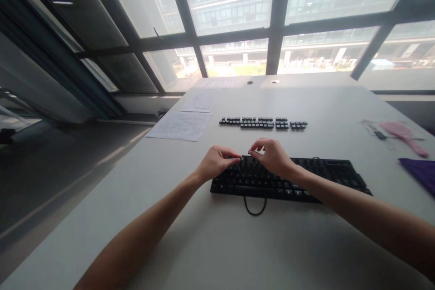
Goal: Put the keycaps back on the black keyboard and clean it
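A black keyboard [258, 183] lies on the white table, a loop of its cable [255, 214] sticking out at the near side. My left hand [216, 162] is over its upper left part, thumb and forefinger pinched at the top row; a small thing shows at the fingertips, too small to name. Just to the right, my right hand [272, 156] pinches a small dark keycap [249, 151] between thumb and fingers, slightly above the far edge. Beyond the keyboard, loose black keycaps [257, 125] stand in rows. My right hand hides some of the keys.
Paper sheets [183, 126] lie at the table's left edge. On the right are a pink hairbrush [401, 130], a small dark item [379, 135] and a purple cloth or pouch [419, 173]. Two round cable holes [250, 82] sit near the window at the far end.
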### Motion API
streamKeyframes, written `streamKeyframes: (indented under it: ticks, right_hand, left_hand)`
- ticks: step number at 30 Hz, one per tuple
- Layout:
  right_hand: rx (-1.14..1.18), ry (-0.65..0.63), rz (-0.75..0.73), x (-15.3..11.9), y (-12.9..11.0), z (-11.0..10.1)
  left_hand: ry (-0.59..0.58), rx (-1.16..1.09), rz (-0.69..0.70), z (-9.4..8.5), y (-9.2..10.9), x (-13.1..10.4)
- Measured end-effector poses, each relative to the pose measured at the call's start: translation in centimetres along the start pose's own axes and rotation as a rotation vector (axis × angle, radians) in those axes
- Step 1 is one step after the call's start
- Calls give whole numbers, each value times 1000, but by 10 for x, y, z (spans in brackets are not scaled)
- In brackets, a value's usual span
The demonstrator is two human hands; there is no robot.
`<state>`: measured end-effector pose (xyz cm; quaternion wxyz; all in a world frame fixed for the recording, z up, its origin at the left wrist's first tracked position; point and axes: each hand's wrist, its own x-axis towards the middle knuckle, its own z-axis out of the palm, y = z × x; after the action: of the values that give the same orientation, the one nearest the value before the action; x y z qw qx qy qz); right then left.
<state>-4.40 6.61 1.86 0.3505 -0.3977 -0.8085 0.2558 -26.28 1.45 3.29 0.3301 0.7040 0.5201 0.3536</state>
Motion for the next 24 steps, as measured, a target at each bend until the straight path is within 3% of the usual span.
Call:
streamKeyframes:
  ticks: [5,15,24]
  right_hand:
    - [100,-44,69,-26,-2,8]
    - [100,-30,25,-36,0,15]
    - [86,-14,5,-38,3,18]
  left_hand:
    - [-78,54,77,16,2,-9]
    - [3,334,260,23,-7,-19]
    - [44,319,351,31,-15,-25]
